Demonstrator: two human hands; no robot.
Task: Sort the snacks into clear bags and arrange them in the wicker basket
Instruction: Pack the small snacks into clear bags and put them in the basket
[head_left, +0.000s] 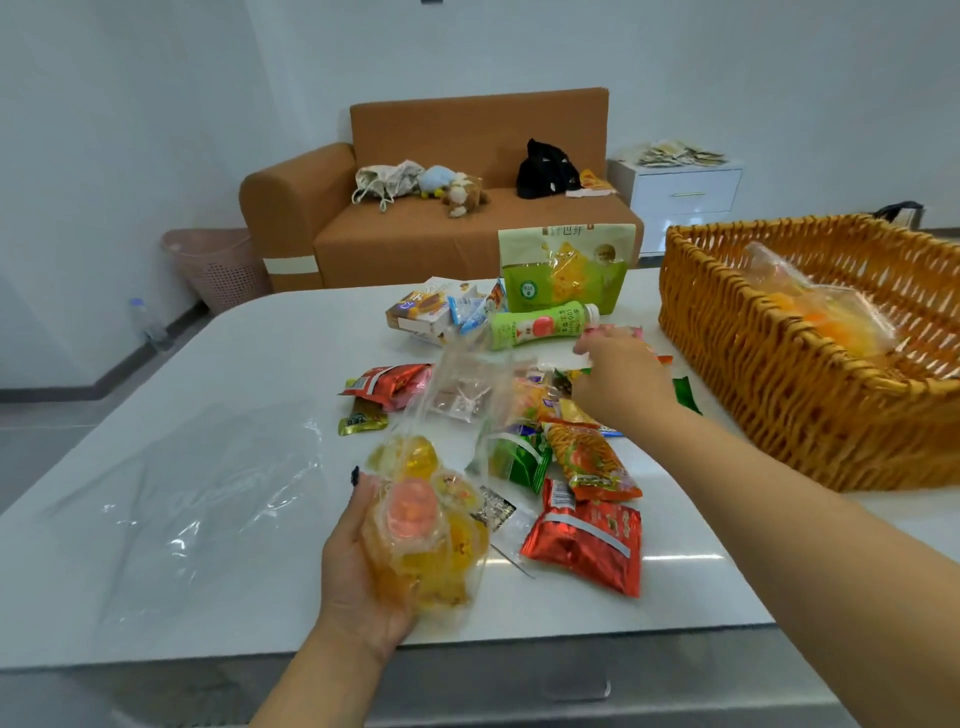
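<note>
A: White glossy counter carries everything. Brown sofa behind it, pink bin to its left, white drawer unit to its right.

B: Basket?

A: Wicker basket at the right edge of the counter. One filled clear bag lies inside it, orange and yellow contents.

B: Spare bags?

A: Flat empty clear bags spread on the left part of the counter.

B: Loose snacks?

A: Pile mid-counter. Green pouch stands upright at the back, green bottle lies on its side in front of it, small box just left of the bottle. Red packet nearest the front edge, orange-red packet just behind it, another red packet on the left side of the pile.

B: Hands?

A: Left hand grips a clear bag of jelly cups, fingers curled round the lower part, the open top standing up above the pile. Right hand reaches over the pile, just right of the bottle. Something pink at its fingertips, blurred, so can't tell its grip.
</note>
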